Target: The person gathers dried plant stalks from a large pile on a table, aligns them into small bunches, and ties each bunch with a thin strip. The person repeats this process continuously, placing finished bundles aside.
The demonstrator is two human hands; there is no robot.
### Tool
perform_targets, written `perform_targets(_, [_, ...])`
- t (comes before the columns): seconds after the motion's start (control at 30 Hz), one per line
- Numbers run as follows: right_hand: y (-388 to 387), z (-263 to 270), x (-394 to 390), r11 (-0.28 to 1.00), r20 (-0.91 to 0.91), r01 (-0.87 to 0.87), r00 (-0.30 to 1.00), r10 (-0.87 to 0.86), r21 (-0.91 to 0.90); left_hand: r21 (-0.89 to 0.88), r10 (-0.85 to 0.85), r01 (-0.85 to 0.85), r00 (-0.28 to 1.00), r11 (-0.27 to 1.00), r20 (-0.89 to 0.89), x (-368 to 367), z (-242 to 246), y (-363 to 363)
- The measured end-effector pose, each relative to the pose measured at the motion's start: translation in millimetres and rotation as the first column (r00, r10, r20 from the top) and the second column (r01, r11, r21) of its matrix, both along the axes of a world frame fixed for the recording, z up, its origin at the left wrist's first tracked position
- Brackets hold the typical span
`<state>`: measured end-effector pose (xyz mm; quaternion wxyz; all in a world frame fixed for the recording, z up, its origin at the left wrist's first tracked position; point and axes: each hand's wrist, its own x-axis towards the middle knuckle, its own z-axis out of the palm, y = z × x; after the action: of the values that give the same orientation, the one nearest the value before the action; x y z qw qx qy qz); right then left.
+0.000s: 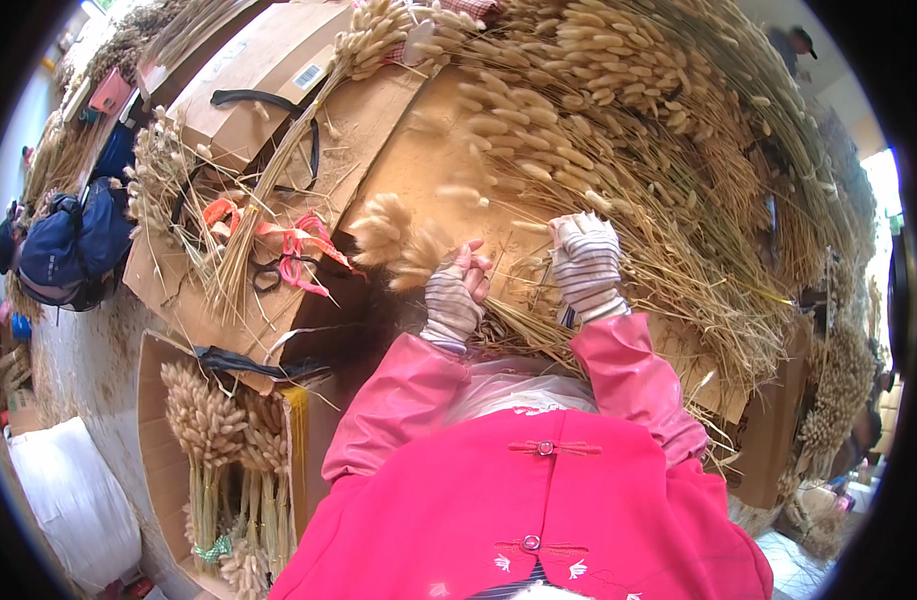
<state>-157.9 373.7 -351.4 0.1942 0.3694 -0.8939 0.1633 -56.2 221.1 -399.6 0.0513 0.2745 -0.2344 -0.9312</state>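
Observation:
My left hand point(460, 294), in a striped fingerless glove, is closed around a small bunch of dried bunny-tail grass. Its fluffy heads point(400, 244) stick out to the left, and its stems point(529, 324) run right below my wrists. My right hand point(587, 264), gloved alike, has its fingers curled at the near edge of a large pile of loose bunny-tail grass point(578, 150). A single pale grass head point(530, 226) projects from its fingertips; the stem behind it is hidden by the hand. Both hands are above a brown cardboard work surface point(413, 150).
Left, a tied bunch point(267, 187) lies on a cardboard box point(368, 112) beside pink and orange ribbon point(301, 244) and black straps. Below stands an open carton point(158, 450) with upright bunches point(210, 427). A person with a blue backpack point(72, 247) is far left; another person point(788, 49) is upper right.

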Motion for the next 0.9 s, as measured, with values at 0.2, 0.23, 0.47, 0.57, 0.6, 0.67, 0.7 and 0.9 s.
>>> perform_targets(0.2, [6.2,7.2,25.0,0.982,0.052,-0.116,0.993,0.109,0.148,-0.030,-0.006,0.003,0.994,1.000,-0.113,-1.2,-6.0,0.3])
perform_targets(0.23, [5.3,5.8,29.5,0.973,0.035,-0.131,0.991,0.127,0.191,-0.022,-0.006,0.003,0.993,1.000,-0.119,-1.6,-6.7,-0.1])
perform_targets(0.47, [-7.6,0.0,49.1,0.970,0.299,-0.106,0.954,0.037,0.219,-0.034,-0.037,0.035,0.998,0.999,-0.044,-0.9,-5.4,-1.3])
perform_targets(0.57, [-9.8,-0.8,52.6,0.963,0.467,-0.173,0.883,0.058,0.209,0.086,0.071,-0.074,0.997,0.994,0.031,-1.0,0.4,2.2])
perform_targets(0.6, [-9.1,-1.4,51.9,0.963,0.547,-0.159,0.837,0.015,0.217,0.066,0.056,-0.058,0.998,0.996,0.027,-0.5,2.4,2.0])
perform_targets(0.67, [-9.1,-4.1,49.3,0.980,0.650,-0.153,0.759,0.037,0.123,0.026,0.027,-0.028,0.999,0.999,0.020,-0.4,5.4,1.7])
perform_targets(0.7, [-9.6,-5.7,46.7,0.989,0.673,-0.140,0.736,0.071,0.049,0.003,0.002,-0.002,1.000,1.000,0.007,-0.1,6.1,0.9])
perform_targets(0.9, [-21.6,-5.9,36.0,0.997,0.878,0.082,0.479,-0.029,-0.011,-0.032,-0.098,0.096,0.992,0.995,-0.074,1.6,3.6,-3.9])
